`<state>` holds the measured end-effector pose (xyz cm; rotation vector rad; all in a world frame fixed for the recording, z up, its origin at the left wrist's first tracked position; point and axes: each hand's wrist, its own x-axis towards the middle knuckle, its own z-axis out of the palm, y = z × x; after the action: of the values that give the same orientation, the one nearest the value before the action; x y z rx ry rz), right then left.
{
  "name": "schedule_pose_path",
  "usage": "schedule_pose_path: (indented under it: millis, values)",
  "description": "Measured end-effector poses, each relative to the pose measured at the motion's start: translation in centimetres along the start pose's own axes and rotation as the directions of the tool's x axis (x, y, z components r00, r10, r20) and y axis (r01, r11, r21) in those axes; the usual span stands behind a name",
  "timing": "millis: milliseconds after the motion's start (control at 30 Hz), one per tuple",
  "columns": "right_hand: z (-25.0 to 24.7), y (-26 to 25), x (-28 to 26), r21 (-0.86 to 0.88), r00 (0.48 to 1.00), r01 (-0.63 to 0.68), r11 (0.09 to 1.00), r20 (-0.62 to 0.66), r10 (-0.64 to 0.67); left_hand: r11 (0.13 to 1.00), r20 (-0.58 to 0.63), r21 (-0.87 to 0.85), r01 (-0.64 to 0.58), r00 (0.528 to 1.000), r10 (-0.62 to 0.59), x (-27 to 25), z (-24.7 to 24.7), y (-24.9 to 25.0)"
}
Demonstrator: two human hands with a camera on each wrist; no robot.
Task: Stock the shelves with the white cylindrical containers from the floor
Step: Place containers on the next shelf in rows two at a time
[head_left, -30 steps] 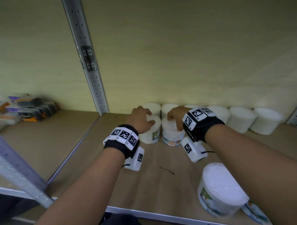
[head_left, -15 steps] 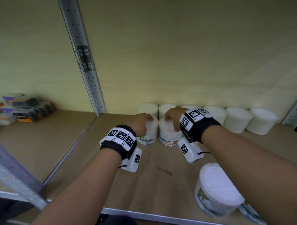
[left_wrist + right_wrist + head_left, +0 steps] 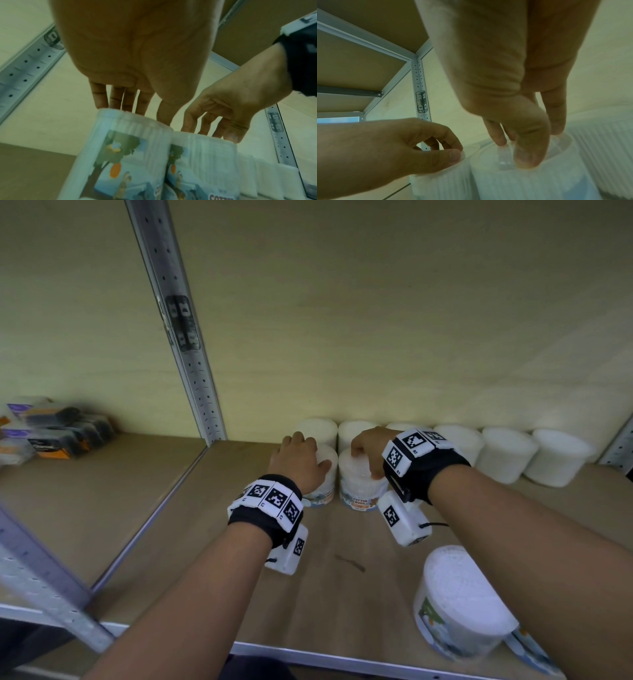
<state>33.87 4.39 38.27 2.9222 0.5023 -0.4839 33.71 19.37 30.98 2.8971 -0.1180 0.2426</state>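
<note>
Two white cylindrical containers stand side by side on the wooden shelf (image 3: pixel 205 542), just in front of a back row of like containers (image 3: pixel 507 453). My left hand (image 3: pixel 308 453) lies over the top of the left container (image 3: pixel 322 494), thumb on its near rim and fingers over the lid. My right hand (image 3: pixel 366 453) grips the lid of the right container (image 3: pixel 358 487) from above, thumb at the near edge. The left wrist view shows both labelled sides (image 3: pixel 123 155) (image 3: pixel 202 155) touching. Another container (image 3: pixel 459 601) stands at the shelf's front right.
A perforated metal upright (image 3: pixel 185 337) rises at the left of this bay. Dark and orange boxes (image 3: pixel 51 433) sit on the neighbouring shelf to the left. A metal rail (image 3: pixel 325 659) edges the shelf front. Bare board lies between my arms.
Both hands have slid the two containers back, closer to the back row. The grips look the same.
</note>
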Motion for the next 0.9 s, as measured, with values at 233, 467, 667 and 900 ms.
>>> schedule_pose_path:
  millis: [233,467,667,900]
  values:
    - [0.2,0.0,-0.1,0.009,1.0,-0.002,1.0,-0.029,0.003,0.995,0.208,-0.053,-0.088,0.973,0.097,0.6,-1.4,-0.7]
    - [0.4,0.0,0.1,0.044,0.999,-0.004,0.999,-0.045,0.006,0.974,0.294,-0.169,-0.151,0.935,0.196,0.2,-2.9,-1.5]
    - [0.6,0.2,-0.3,0.092,0.994,-0.022,0.996,-0.108,0.032,0.96,0.192,-0.24,-0.144,0.962,0.192,-0.1,-2.6,-1.5]
    - [0.3,-0.1,-0.2,0.082,0.998,-0.019,0.996,-0.05,0.023,0.98,0.179,-0.156,-0.127,0.972,0.154,-0.2,-1.8,-1.6]
